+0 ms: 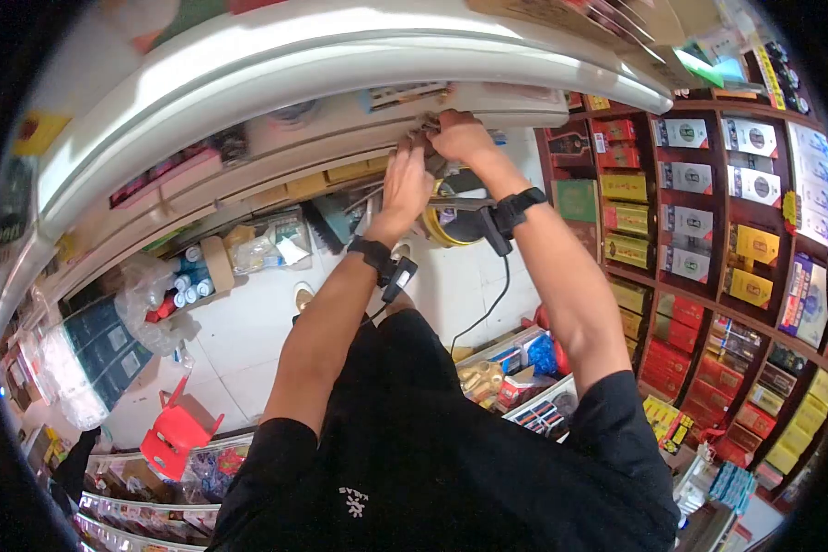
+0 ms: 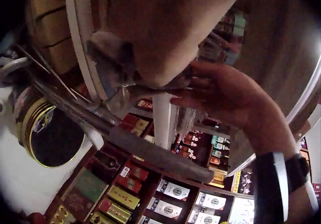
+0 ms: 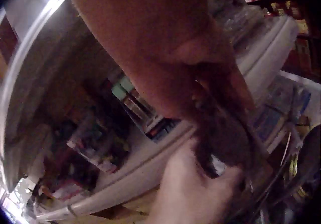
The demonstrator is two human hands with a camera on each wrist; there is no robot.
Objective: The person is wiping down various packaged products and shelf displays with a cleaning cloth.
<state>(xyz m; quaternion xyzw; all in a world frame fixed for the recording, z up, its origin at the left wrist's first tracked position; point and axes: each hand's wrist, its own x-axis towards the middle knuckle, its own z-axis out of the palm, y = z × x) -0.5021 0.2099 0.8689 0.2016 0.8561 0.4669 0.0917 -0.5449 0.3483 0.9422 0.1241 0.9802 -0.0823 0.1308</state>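
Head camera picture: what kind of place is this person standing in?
Most likely a small shop. Wooden shelves hold rows of boxed goods, a white glass-topped counter displays more packets, and trays of wrapped snacks sit on the floor.

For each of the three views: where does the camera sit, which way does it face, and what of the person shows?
Head: looks down over both forearms at left hand and right hand at the white counter edge.
Left wrist: past its palm toward right hand and shelves of boxes.
Right wrist: past its palm toward left hand.
Shared: both hands meeting.
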